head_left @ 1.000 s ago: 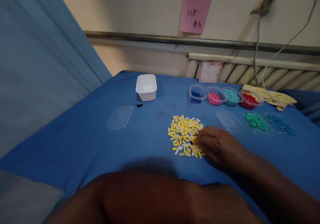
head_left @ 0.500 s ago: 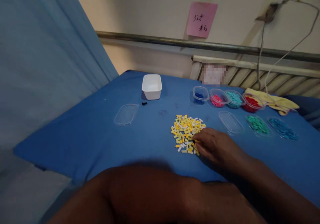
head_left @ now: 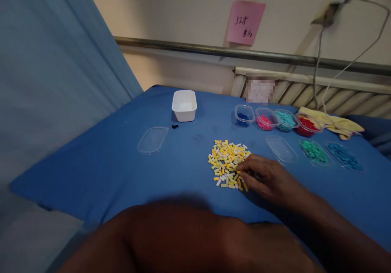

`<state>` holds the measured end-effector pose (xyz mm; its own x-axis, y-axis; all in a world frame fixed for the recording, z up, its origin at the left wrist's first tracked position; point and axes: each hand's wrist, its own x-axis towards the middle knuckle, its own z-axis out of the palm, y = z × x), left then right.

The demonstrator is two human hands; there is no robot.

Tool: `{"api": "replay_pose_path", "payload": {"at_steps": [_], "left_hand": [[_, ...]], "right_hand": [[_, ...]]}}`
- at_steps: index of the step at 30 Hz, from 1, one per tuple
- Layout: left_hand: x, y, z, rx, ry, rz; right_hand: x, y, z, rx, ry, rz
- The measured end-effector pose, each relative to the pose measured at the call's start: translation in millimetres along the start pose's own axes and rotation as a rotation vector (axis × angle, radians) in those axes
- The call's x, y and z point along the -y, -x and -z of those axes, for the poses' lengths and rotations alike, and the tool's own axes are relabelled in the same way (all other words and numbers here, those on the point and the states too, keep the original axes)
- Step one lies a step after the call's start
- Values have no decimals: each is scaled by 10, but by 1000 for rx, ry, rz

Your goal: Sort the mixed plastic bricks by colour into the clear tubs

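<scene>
A loose pile of small yellow and white plastic bricks (head_left: 227, 163) lies spread on the blue sheet. My right hand (head_left: 264, 179) rests at the right edge of this pile, thumb and fingers bent toward each other in a pinch among the pieces. What the fingertips hold is too small and dark to make out. A large blurred stretch of bare skin (head_left: 183, 240), an arm or leg, fills the bottom of the view. My left hand does not show.
Behind the pile stands a white tub (head_left: 184, 106), with a small black piece (head_left: 175, 126) and a clear lid (head_left: 153, 140) nearby. Rightward are clear tubs of coloured bricks (head_left: 286, 119), another clear lid (head_left: 281, 149), green bricks (head_left: 314, 151), blue bricks (head_left: 343, 156) and a yellow cloth (head_left: 332, 122).
My right hand stays at the pile's right edge, its fingers shifted slightly. A few yellow bricks near the thumb now show more clearly. The view has moved a little.
</scene>
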<state>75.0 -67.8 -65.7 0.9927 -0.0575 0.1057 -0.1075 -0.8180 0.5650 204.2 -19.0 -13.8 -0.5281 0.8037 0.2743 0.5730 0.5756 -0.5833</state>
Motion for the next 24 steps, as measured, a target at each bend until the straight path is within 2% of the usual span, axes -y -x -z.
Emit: {"api": "replay_pose_path", "payload": {"at_steps": [3,6,9,11,14,17,20,22,24], "left_hand": [[14,7,14,-51,91,32],[28,5,-61,-120,135,115],[41,-2,-117,-115,144,70],[46,-11,-113,-84,151,38],[35,-17,-45,30,146,3],[-5,-8,80,96,143,-41],[-54,-11,219,106,149,-93],[-74,-29,276,122,156,-145],[-78,-46,277,136,161,-179]], "right_hand": [[-121,48,159,-79,17,-62],[-382,158,388,-235,171,-145],[-715,308,593,-378,363,-251],[-898,394,670,-379,477,-313],[-1048,464,703,-273,599,-374],[-1080,481,704,-205,645,-393],[-1027,463,690,-276,647,-374],[-921,425,648,-346,591,-310],[-742,366,568,-346,449,-204]]}}
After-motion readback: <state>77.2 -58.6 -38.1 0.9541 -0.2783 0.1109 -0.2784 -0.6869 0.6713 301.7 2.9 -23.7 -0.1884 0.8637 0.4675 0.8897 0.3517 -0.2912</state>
